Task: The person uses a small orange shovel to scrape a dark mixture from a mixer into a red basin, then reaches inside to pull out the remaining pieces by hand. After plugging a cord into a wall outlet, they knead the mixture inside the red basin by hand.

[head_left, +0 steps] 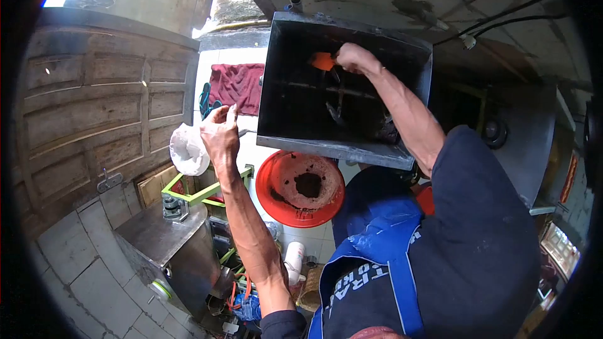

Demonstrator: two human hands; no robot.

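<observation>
My right hand point(357, 59) reaches into a deep, dark metal box point(339, 149) and is closed round an orange scraper point(323, 61). The scraper's flat orange part sticks out to the left of the fist, and the rest is covered by my fingers. Dark residue and a thin pale bar show inside the box, whose bottom is too dark to make out. To the left of the box, my left hand point(220, 135) hangs in the air with half-curled fingers slightly apart, and nothing shows in it. Below the box is a red basin point(267, 198) with dark brown powder point(308, 184) inside.
A maroon cloth point(235, 88) lies behind my left hand, beside a white bag point(188, 150). At the lower left stand a lime-green frame point(201, 196) and a metal machine housing point(166, 223). A wooden door point(107, 94) borders the left; a grey metal cabinet point(527, 144) is on the right.
</observation>
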